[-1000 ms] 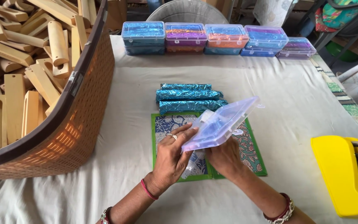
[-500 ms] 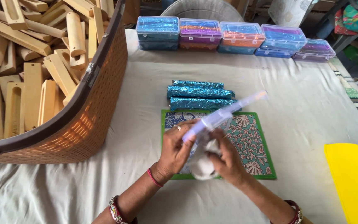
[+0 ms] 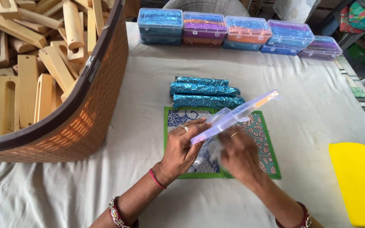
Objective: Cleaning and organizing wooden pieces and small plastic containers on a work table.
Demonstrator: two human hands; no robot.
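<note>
My left hand (image 3: 182, 147) and my right hand (image 3: 239, 154) both grip a clear plastic box (image 3: 233, 116), tilted with its lid edge raised toward the right, above a patterned cloth mat with a green border (image 3: 260, 135). Something white and clear sits under the box between my hands, too blurred to name. Three blue foil-wrapped rolls (image 3: 203, 95) lie side by side just beyond the mat. My left hand wears a ring and a red thread at the wrist.
A large woven brown basket (image 3: 85, 122) full of wooden pieces (image 3: 30, 71) stands at the left. A row of several coloured lidded plastic boxes (image 3: 237, 31) lines the far table edge. A yellow object (image 3: 358, 181) sits at the right.
The box has tipped further, its raised edge now pointing right. My right hand has slid under it and blurs with motion. The camera has shifted slightly.
</note>
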